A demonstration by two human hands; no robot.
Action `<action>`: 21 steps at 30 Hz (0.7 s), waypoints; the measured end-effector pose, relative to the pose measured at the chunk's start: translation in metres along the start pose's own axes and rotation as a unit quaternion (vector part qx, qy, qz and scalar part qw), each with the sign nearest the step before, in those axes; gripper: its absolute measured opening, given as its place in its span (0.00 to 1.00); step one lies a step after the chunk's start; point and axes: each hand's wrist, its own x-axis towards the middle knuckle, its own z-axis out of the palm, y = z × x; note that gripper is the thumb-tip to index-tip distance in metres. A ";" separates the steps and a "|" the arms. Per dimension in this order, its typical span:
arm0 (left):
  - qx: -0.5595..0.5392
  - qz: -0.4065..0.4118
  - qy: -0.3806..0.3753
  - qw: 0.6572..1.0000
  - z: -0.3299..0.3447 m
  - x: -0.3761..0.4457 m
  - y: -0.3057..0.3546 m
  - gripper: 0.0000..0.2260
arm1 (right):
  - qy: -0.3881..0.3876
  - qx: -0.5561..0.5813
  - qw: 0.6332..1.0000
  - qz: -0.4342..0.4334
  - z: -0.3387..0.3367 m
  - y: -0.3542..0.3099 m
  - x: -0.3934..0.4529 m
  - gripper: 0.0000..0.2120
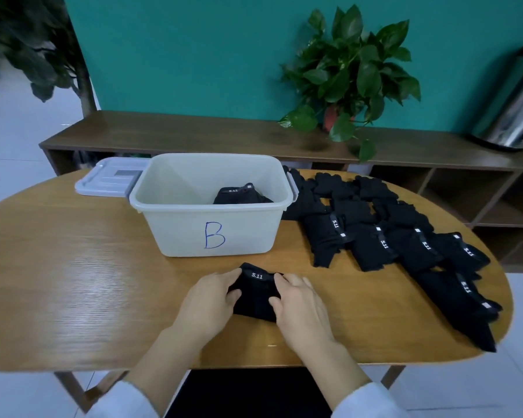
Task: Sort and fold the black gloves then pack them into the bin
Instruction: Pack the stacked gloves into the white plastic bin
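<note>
Black fabric fills the middle of the view: a folded glove pair [255, 292] lies on the wooden surface [73, 267], printed cuff band turned away from the person, with a hand on each side of it. The left hand [207, 300] curls its fingers over the left edge of the bundle, thumb tucked against the cloth; the right hand [299, 306] does the same on the right edge. So each grip is closed on the glove bundle, pinching it from both sides, probably to keep the fold from springing open and to lift it as one piece.

Directly beyond the two grips stands an open, pale plastic bin [215, 206] marked with a blue letter B. One folded bundle [240, 195] already sits inside, toward its right back corner, so packing looks barely begun. The bin's grey lid [106, 179] lies flat beyond and to the left of the left grip, touching the bin's left end, out of the way.

To the right of the right grip and beyond it, the unpacked black gloves [405, 239] lie in overlapping rows, cuffs mostly toward the person, seemingly sorted and within easy reach. The bundle in hand sits just short of the bin's front wall, so the coming lift should be short.
</note>
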 end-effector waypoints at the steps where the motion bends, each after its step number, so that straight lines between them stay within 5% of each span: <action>1: -0.005 -0.006 -0.009 1.000 0.000 0.002 -0.002 0.21 | -0.013 0.001 1.000 0.014 0.000 -0.003 0.003 0.21; 6: -0.021 -0.030 -0.045 0.998 -0.002 0.006 -0.002 0.28 | -0.063 -0.008 0.996 0.062 -0.007 -0.011 0.015 0.12; 21: -0.134 -0.012 -0.039 0.990 -0.012 -0.003 0.006 0.24 | -0.080 0.060 0.992 0.082 -0.018 -0.013 0.015 0.15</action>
